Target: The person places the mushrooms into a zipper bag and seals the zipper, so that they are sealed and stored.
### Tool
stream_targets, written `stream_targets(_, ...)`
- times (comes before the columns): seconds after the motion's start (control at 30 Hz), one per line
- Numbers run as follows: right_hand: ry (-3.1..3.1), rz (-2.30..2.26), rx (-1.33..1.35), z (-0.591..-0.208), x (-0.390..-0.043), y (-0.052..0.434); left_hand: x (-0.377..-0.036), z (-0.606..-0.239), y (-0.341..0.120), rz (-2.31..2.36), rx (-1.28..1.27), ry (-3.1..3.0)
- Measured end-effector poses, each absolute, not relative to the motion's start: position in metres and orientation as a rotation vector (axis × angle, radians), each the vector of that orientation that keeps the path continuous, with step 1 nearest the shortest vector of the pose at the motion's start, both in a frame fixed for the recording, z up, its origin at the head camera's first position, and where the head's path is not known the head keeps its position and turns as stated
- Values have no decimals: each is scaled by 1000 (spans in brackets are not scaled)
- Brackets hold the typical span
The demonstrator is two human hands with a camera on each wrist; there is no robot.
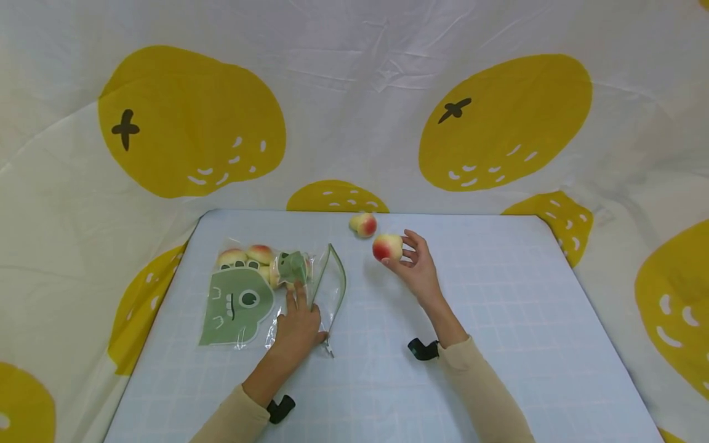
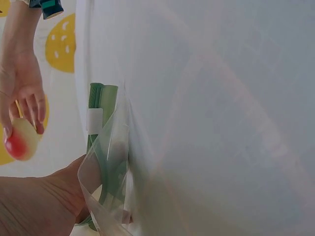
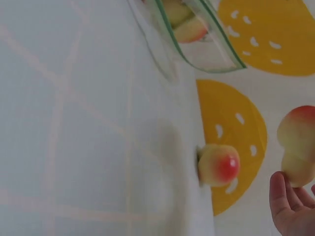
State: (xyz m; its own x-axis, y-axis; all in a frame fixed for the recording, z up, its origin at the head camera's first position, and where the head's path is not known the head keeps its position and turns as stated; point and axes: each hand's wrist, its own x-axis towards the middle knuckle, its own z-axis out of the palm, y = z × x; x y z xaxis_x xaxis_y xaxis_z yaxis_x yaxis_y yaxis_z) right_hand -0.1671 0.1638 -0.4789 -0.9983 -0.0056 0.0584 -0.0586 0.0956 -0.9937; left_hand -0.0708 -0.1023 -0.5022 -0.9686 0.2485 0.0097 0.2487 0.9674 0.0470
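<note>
My right hand (image 1: pixel 419 269) holds a yellow toy pear (image 1: pixel 388 247) with a red blush between thumb and fingers, above the table. In the right wrist view the fingertips grip the narrower end of this pear (image 3: pixel 299 142). A second toy pear (image 1: pixel 364 225) lies on the table by the back edge. To the left lies a clear zip bag (image 1: pixel 237 307) printed with a green cartoon face, several similar fruits showing inside. My left hand (image 1: pixel 298 326) rests on the bag's right part with fingers extended, the thumb near the green zip edge (image 1: pixel 342 280), which gapes.
A pale blue checked cloth covers the table (image 1: pixel 498 320). Behind it and at both sides hangs a white curtain (image 1: pixel 354 123) printed with large yellow fruits. A black wrist mount (image 1: pixel 423 349) sticks out by the right sleeve.
</note>
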Motion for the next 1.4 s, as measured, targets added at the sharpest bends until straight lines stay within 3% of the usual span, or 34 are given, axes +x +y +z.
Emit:
stream_targets(0.47,-2331,2166,177,-450,-136,145,-73,-505,-102,-100,-383,-3129)
stream_targets(0.7,-2318,2209,271,-454,-132,136,-72,-506,-103,-77,-387,-3132)
stream_targets(0.93,-2336,2198,382,-488,-142,126,-71,-506,-105,-66,-405,-3104)
stream_targets(1.4,-2501,2064,598,-515,-144,100,-71,-505,-103,-58,-393,-3109)
